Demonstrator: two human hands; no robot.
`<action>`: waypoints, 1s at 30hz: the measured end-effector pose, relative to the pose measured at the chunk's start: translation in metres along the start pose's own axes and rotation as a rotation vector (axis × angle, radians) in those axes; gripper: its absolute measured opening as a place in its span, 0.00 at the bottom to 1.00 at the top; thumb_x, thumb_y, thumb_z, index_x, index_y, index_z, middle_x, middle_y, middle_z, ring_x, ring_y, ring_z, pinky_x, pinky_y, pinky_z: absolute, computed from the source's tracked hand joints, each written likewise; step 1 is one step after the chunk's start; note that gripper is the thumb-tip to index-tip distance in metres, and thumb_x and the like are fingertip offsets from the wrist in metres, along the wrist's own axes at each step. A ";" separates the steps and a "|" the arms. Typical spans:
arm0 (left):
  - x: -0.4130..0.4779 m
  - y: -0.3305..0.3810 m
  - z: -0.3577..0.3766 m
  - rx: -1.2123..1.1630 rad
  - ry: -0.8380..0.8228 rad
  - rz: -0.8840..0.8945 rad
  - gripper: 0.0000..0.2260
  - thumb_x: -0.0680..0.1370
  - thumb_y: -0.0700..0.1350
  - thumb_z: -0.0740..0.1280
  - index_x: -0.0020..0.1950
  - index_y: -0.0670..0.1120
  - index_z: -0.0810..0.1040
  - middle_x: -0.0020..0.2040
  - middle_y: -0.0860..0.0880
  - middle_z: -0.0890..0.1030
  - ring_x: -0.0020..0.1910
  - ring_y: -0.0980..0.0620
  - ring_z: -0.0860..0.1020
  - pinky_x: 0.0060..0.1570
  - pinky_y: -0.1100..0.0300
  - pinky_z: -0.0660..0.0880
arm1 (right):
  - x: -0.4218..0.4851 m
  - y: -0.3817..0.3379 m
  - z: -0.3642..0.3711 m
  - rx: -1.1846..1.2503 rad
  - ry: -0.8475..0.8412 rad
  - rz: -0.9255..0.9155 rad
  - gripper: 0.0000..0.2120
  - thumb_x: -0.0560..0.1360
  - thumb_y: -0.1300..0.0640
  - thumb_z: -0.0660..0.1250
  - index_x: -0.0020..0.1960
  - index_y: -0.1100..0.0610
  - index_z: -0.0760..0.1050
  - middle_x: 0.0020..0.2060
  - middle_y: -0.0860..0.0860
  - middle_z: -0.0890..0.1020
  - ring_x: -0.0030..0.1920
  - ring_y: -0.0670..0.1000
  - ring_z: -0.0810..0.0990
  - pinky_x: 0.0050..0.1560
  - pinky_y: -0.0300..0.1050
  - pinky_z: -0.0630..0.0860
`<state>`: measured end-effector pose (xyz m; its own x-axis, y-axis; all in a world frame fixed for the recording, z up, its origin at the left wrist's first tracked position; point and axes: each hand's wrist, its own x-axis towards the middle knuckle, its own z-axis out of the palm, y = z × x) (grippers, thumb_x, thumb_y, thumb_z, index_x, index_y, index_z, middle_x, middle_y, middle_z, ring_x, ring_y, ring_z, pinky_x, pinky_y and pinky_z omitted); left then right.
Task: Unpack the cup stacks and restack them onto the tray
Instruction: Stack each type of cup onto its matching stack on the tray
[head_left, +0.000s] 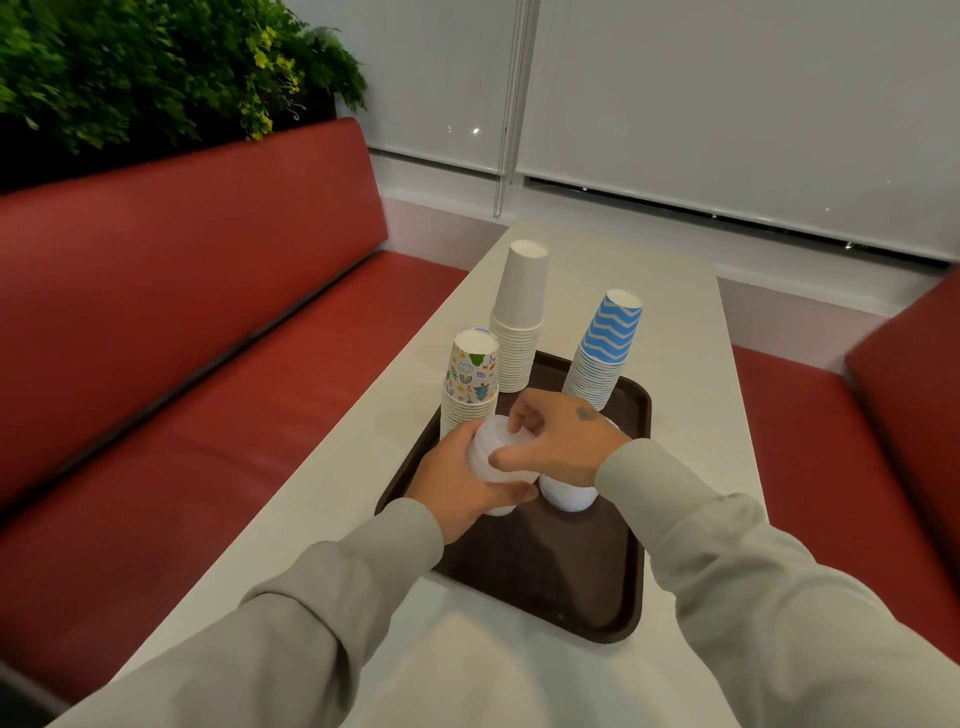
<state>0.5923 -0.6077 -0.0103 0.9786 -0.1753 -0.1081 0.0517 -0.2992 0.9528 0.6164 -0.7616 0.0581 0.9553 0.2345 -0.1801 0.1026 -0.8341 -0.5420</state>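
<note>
A dark brown tray (571, 582) lies on the white table. Three upside-down cup stacks stand at its far end: plain white (517, 322), blue with white zigzags (602, 348), and one with colourful drawings (467, 379) at the left. Over the tray's middle my left hand (457, 488) grips a short stack of white cups (491, 452) from below and the side. My right hand (561, 441) pinches the top of that stack with fingers and thumb. A second short white stack (569, 496) sits on the tray just under my right wrist, partly hidden.
The narrow white table (675, 322) runs away from me between red padded benches (182, 338) on the left and right. A planter with green foliage (156, 67) tops the left bench back. The near half of the tray holds nothing.
</note>
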 end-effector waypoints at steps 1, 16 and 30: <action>0.000 -0.002 0.000 0.003 0.005 -0.004 0.32 0.69 0.50 0.80 0.66 0.62 0.66 0.61 0.60 0.73 0.62 0.54 0.72 0.60 0.56 0.71 | 0.000 0.001 -0.001 0.014 0.003 0.001 0.18 0.67 0.43 0.75 0.52 0.48 0.74 0.50 0.46 0.78 0.51 0.50 0.78 0.51 0.47 0.78; 0.008 -0.023 0.001 0.061 0.051 -0.044 0.39 0.67 0.52 0.81 0.73 0.57 0.66 0.68 0.56 0.71 0.66 0.52 0.69 0.66 0.53 0.71 | 0.007 0.055 -0.047 -0.050 0.173 0.178 0.21 0.69 0.43 0.74 0.56 0.49 0.71 0.55 0.50 0.76 0.53 0.53 0.76 0.47 0.44 0.74; 0.014 -0.034 0.001 0.051 0.068 -0.082 0.38 0.66 0.52 0.82 0.71 0.58 0.67 0.65 0.55 0.73 0.65 0.51 0.71 0.65 0.52 0.73 | 0.023 0.073 -0.026 -0.160 0.082 0.261 0.22 0.71 0.41 0.72 0.57 0.49 0.69 0.56 0.51 0.74 0.53 0.54 0.74 0.45 0.42 0.71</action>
<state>0.6042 -0.6011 -0.0447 0.9828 -0.0847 -0.1640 0.1236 -0.3578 0.9256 0.6532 -0.8303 0.0358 0.9736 -0.0331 -0.2259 -0.1126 -0.9303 -0.3490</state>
